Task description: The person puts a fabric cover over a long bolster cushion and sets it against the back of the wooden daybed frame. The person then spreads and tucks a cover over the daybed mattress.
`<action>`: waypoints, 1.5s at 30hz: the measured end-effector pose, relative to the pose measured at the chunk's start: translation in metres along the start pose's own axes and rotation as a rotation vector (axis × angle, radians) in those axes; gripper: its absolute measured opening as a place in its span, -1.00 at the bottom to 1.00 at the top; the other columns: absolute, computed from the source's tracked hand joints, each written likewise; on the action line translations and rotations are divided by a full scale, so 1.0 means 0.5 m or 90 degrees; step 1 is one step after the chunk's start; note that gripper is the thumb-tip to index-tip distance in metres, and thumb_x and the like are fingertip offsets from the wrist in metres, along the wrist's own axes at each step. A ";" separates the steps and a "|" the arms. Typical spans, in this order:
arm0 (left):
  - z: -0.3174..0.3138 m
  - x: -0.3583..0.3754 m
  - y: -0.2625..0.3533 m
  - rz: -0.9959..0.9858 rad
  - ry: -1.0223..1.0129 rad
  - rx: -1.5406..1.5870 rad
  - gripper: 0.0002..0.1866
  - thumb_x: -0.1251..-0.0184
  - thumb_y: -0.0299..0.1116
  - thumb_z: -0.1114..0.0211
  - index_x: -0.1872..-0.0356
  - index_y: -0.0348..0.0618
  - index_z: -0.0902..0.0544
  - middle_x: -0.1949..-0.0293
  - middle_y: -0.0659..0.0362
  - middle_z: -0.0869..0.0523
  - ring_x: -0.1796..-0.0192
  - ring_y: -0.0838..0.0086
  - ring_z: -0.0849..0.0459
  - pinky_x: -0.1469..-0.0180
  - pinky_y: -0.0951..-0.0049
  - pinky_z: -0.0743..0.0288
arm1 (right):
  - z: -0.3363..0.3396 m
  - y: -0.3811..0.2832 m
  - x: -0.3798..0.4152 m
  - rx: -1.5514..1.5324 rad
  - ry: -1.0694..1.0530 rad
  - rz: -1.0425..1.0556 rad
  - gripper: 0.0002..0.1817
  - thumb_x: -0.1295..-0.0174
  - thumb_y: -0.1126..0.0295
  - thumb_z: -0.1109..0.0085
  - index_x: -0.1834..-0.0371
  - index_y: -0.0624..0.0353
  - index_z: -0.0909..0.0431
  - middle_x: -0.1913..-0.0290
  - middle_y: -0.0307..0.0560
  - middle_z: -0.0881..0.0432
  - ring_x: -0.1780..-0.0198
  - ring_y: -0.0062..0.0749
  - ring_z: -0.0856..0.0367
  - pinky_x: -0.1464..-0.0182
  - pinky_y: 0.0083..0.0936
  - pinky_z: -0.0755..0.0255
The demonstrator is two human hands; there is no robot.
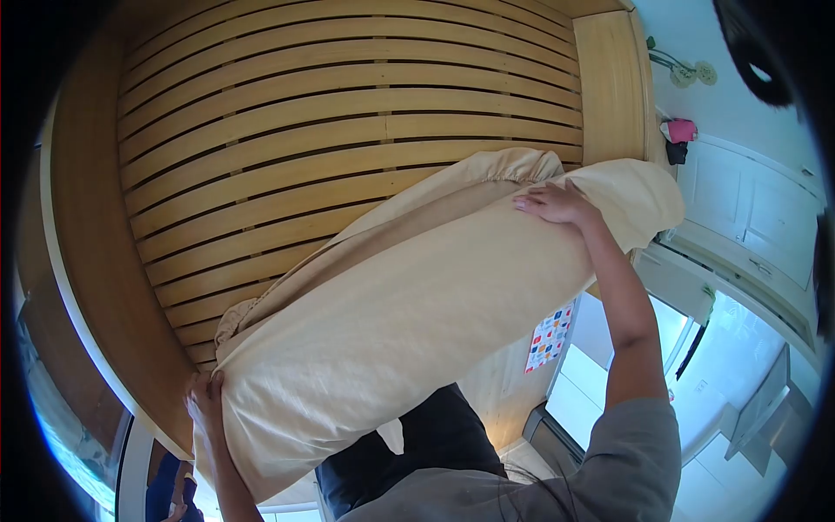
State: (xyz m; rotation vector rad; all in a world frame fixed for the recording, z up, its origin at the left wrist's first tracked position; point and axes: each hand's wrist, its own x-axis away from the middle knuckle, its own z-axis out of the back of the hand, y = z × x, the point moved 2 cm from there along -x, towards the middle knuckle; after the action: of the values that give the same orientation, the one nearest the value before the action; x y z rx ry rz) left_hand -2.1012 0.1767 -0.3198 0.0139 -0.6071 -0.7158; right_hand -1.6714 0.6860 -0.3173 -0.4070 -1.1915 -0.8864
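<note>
A long beige cushion (374, 322) in a fabric cover lies diagonally in front of my body, tilted on the near side of a slatted wooden bench (348, 139). Gathered elastic edging shows along the cover's far side, at both ends. My left hand (205, 402) is at the cushion's left end, fingers closed around its edge beside the wooden side panel (130, 287). Flat on the upper surface near the right end rests my right hand (557, 204), its fingers spread. The cushion's underside is hidden.
A wooden end panel (616, 87) borders the slats on the right. Beyond it are white cabinets (739, 196) and a sheet with a colourful pattern (549, 337). At the lower left, part of a person in dark clothing (163, 487) shows.
</note>
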 end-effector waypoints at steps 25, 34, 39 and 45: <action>-0.117 -0.105 -0.166 0.111 -0.310 0.280 -0.88 0.00 -0.46 -0.25 0.48 -0.35 -0.62 0.59 0.16 -0.63 0.48 0.64 -0.51 0.41 0.52 -0.39 | 0.090 0.314 0.009 -0.042 0.368 -0.263 -0.43 -0.08 -0.25 0.15 0.02 -0.14 -0.49 0.00 -0.15 -0.51 -0.10 -0.33 -0.38 -0.14 -0.14 -0.13; 0.065 -0.065 0.022 0.105 -0.100 0.819 -0.71 -0.10 -0.32 -0.17 0.21 -0.33 -0.54 0.27 0.14 -0.62 0.29 0.39 -0.59 0.31 0.46 -0.45 | 0.087 0.175 -0.057 -0.315 0.223 0.132 -0.54 -0.04 -0.02 -0.11 0.06 -0.01 -0.51 0.10 -0.08 -0.56 0.03 -0.26 -0.48 -0.03 -0.47 -0.31; 0.294 0.154 0.069 -0.065 0.427 0.558 -0.56 -0.09 -0.18 -0.11 0.12 -0.36 -0.46 0.16 0.03 -0.58 0.18 0.27 -0.58 0.14 0.37 -0.46 | 0.086 0.059 0.229 -0.124 0.763 0.182 -0.80 -0.04 0.43 -0.18 0.24 0.20 -0.51 0.24 -0.04 -0.58 0.20 -0.33 -0.57 0.11 -0.46 -0.40; 0.302 0.236 0.144 0.068 -0.421 0.888 -0.56 0.14 -0.26 -0.19 0.20 -0.35 -0.52 0.22 -0.01 -0.60 0.20 0.31 -0.59 0.15 0.36 -0.46 | -0.252 0.262 0.428 -0.867 0.812 -0.033 -0.76 -0.23 0.41 0.13 0.14 0.30 -0.44 0.37 -0.09 -0.58 0.33 -0.45 -0.57 0.27 -0.58 -0.47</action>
State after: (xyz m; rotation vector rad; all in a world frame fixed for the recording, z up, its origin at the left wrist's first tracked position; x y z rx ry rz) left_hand -2.0669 0.1871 -0.1184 1.0579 -1.6320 -0.0510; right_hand -1.4701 0.5978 -0.1428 -0.6903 0.7051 -1.5518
